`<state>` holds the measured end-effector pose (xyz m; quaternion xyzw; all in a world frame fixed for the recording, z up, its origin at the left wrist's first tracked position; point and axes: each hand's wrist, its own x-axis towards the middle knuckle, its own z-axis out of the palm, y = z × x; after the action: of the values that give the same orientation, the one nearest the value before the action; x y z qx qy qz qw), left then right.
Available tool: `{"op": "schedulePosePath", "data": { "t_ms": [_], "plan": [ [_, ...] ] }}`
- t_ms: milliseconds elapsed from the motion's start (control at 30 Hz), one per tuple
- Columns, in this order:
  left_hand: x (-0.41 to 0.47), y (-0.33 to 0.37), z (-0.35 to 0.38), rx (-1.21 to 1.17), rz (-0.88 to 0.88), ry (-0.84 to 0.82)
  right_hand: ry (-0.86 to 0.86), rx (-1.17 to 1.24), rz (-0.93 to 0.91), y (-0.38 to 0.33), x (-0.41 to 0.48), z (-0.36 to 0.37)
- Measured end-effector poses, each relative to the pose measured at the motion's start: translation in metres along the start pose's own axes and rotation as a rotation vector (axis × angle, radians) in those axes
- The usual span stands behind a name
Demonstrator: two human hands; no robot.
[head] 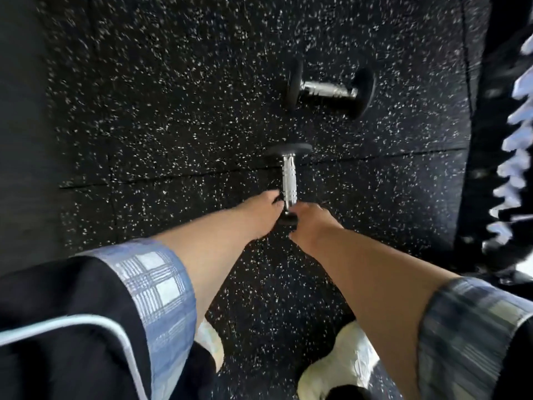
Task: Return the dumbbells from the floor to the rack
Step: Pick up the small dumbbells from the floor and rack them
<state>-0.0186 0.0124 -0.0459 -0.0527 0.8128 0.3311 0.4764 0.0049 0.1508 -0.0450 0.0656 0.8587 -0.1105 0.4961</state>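
Two black dumbbells with chrome handles lie on the speckled rubber floor (pixel 173 111). The near dumbbell (pixel 289 180) points away from me. My left hand (pixel 259 215) is at its near end, fingers curled against the handle and the near head. Touching that same head from the right is my right hand (pixel 310 223), its fingers hidden underneath. The far dumbbell (pixel 328 89) lies crosswise further off, untouched. The whole view is motion-blurred.
A dark rack (pixel 513 140) with a row of pale shapes runs down the right edge, blurred. A smooth dark surface (pixel 23 140) lines the left side. My white shoes (pixel 343 368) stand on the floor below my arms.
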Motion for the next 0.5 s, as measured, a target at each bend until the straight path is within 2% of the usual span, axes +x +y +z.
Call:
{"op": "schedulePosePath", "data": {
  "t_ms": [100, 200, 333, 400, 500],
  "plan": [
    [0.037, -0.003, 0.011, -0.050, 0.015, -0.020, -0.116, -0.271, -0.031, 0.002, 0.035, 0.016],
    [0.048, -0.016, 0.025, -0.007, -0.029, -0.057, -0.105, -0.419, -0.137, 0.004, 0.055, 0.022],
    [0.044, -0.017, 0.017, -0.062, -0.053, -0.104, -0.086, -0.407, -0.233, -0.001, 0.047, 0.007],
    [0.043, -0.008, -0.001, -0.168, -0.106, -0.093, -0.056, -0.327, -0.293, -0.009, 0.036, -0.015],
    [0.035, 0.002, -0.027, -0.608, -0.272, -0.212, -0.076, -0.259, -0.395, -0.022, 0.007, -0.055]
  ]
}}
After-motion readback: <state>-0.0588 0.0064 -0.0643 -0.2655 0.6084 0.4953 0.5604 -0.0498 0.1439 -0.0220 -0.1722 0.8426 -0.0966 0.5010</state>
